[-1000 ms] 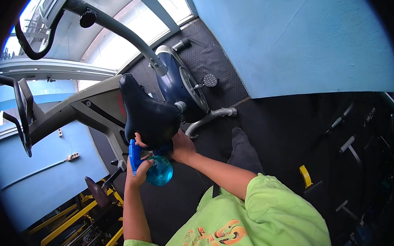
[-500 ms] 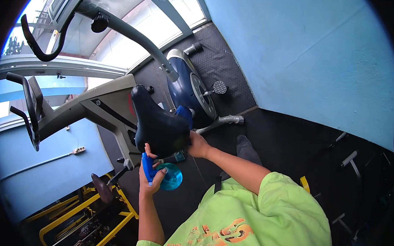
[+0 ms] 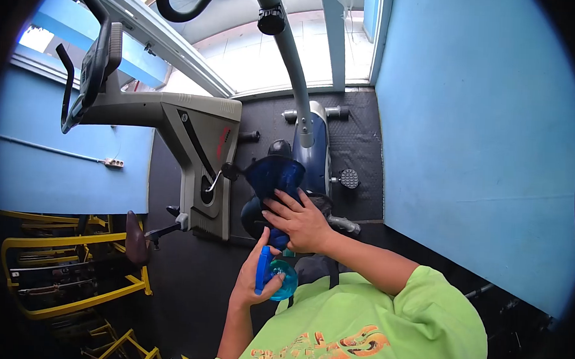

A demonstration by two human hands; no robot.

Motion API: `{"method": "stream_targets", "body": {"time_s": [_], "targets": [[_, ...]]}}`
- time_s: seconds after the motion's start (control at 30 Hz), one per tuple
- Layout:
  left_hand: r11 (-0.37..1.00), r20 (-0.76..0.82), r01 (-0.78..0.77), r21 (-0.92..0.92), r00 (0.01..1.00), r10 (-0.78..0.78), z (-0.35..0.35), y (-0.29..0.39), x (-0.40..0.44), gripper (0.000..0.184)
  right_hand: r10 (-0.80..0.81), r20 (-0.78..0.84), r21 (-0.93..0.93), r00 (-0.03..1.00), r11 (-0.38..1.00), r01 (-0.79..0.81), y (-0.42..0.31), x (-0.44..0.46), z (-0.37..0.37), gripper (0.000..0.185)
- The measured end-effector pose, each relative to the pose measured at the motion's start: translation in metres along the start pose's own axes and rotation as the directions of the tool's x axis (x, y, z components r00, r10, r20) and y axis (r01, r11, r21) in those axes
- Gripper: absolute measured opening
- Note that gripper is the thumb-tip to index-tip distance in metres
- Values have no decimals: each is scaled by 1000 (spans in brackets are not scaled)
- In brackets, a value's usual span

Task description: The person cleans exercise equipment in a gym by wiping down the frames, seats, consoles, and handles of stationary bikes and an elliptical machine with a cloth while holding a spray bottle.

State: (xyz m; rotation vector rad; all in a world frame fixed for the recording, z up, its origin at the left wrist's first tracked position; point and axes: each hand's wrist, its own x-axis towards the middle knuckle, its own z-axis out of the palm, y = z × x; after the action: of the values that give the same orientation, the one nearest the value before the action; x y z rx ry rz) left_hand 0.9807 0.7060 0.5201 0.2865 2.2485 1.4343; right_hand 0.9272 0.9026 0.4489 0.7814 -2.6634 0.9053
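We are looking down from head height at our own two bare hands, working at a black, padded exercise-bike saddle (image 3: 279, 148) with a narrow nose pointing away from us. Our right hand (image 3: 303, 226) is lying palm down with its fingers spread, pressing on a dark blue, soft cloth (image 3: 276, 176) that is covering much of the saddle's top; this grip is wide and flat, not closing around anything that we can see. Our left hand (image 3: 248, 282) is keeping a narrow grip around the neck of a spray bottle (image 3: 284, 282) with a bright blue trigger head and a rounded, clear body showing turquoise liquid, and is holding it just beyond the saddle's rear end, nearest our lime-green printed shirt (image 3: 371, 318). What is changing is the right hand: a moment ago it was at the saddle's rear edge while the top was showing bare, and now the cloth is lying between palm and padding, which we are judging to bring the work onto the seat's upper side. Beyond the saddle, a navy and silver bike body (image 3: 314, 156) is standing near a pale blue wall (image 3: 475, 143), and to the left a grey-beige exercise bike (image 3: 202, 144) is standing close by.
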Motion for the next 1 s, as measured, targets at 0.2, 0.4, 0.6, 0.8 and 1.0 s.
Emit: {"method": "stream_targets", "body": {"time_s": [0.2, 0.4, 0.6, 0.8, 1.0], "targets": [[989, 91, -137, -59, 986, 142, -11, -17, 2, 50, 332, -92, 28, 939, 943, -331, 44, 74, 8, 53], [957, 135, -172, -234, 969, 207, -39, -19, -4, 48, 755, 82, 843, 651, 296, -449, 105, 59, 46, 38], [916, 122, -131, -380, 974, 190, -78, -4, -15, 45, 634, 627, 766, 452, -400, -503, 118, -12, 64, 42], [951, -76, -221, -216, 975, 209, -109, 1, 15, 46, 690, 674, 301, 263, 68, -951, 110, -14, 4, 43], [969, -304, -245, -28, 926, 226, -105, 5, 63, 47, 638, 500, 607, 586, 225, -763, 174, -26, 72, 38]]}}
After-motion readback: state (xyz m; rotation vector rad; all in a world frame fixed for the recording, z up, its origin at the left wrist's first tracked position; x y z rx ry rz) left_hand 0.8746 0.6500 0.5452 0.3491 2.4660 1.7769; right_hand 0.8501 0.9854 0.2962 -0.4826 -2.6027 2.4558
